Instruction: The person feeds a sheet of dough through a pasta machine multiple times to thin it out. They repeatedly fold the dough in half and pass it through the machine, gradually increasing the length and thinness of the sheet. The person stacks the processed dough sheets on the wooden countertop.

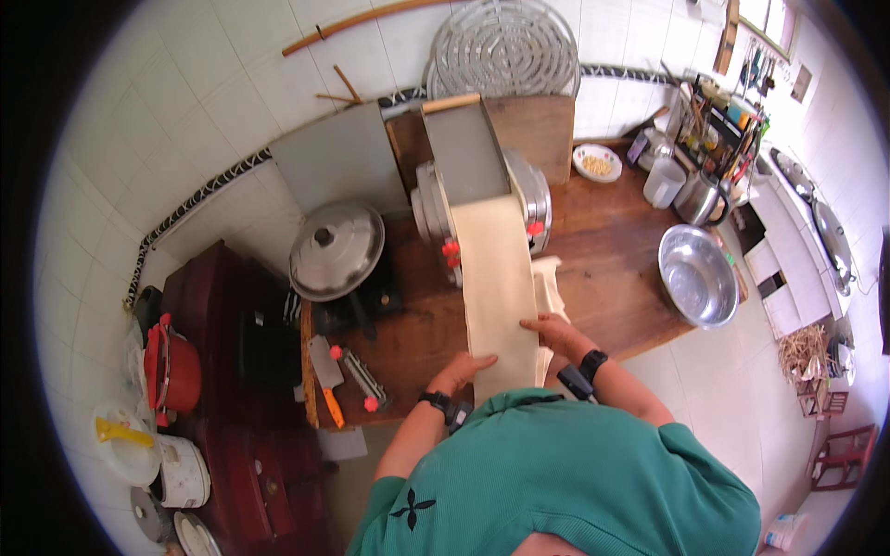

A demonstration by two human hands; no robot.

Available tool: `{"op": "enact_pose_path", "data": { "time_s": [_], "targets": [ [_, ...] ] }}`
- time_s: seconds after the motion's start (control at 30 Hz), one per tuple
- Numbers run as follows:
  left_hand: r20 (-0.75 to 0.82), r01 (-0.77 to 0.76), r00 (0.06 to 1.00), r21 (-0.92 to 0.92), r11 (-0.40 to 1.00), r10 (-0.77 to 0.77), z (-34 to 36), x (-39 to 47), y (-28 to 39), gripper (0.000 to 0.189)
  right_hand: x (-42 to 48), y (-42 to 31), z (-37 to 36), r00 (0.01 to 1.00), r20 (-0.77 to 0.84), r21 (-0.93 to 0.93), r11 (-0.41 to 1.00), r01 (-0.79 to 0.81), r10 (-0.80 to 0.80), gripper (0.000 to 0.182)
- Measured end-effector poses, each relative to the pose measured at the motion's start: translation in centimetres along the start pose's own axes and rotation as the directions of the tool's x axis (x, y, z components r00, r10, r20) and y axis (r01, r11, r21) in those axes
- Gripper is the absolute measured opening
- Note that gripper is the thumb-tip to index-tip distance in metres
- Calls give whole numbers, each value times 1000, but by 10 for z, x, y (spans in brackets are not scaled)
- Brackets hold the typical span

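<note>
A long, wide sheet of dough (495, 271) runs from the metal tray (467, 149) of a dough-rolling machine (530, 198) down towards my body. My left hand (459, 372) holds its left edge, thumb on top and fingers hidden beneath. Higher up, my right hand (560, 335) grips the right edge, also with the thumb over the sheet. More dough (549, 285) lies in folds to the right, behind the sheet. The sheet's lower end is hidden by my torso.
A cleaver (327, 372) and a roller attachment (360, 379) lie left on the wooden table (612, 243). Behind them is a lidded pan (337, 250). A steel basin (697, 276) sits at the right edge, near a kettle (699, 198), a mug (664, 182) and a bowl (597, 163).
</note>
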State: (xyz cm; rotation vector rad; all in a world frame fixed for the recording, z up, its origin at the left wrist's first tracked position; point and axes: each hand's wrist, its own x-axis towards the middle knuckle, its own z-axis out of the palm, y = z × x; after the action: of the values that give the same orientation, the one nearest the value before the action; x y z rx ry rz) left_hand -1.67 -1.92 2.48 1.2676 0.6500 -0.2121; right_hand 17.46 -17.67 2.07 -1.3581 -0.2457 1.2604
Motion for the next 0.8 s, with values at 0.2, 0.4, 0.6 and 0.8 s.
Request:
{"op": "enact_pose_path", "data": {
  "time_s": [0.2, 0.4, 0.6, 0.8],
  "targets": [
    [126, -84, 986, -163, 983, 105, -7, -1, -14, 42, -23, 4, 4, 996, 87, 50, 998, -36, 31, 39],
    [157, -61, 982, -248, 967, 103, -4, -11, -7, 41, -36, 37, 5, 994, 109, 189, 981, -33, 13, 42],
    [202, -38, 976, -231, 972, 86, 3, -19, -9, 41, -39, 44, 1, 995, 75, 79, 995, 57, -63, 34],
    [189, -52, 978, -173, 983, 85, -2, -4, -47, 41, -39, 38, 16, 991, -131, 74, 997, -6, 16, 29]
  ]
}}
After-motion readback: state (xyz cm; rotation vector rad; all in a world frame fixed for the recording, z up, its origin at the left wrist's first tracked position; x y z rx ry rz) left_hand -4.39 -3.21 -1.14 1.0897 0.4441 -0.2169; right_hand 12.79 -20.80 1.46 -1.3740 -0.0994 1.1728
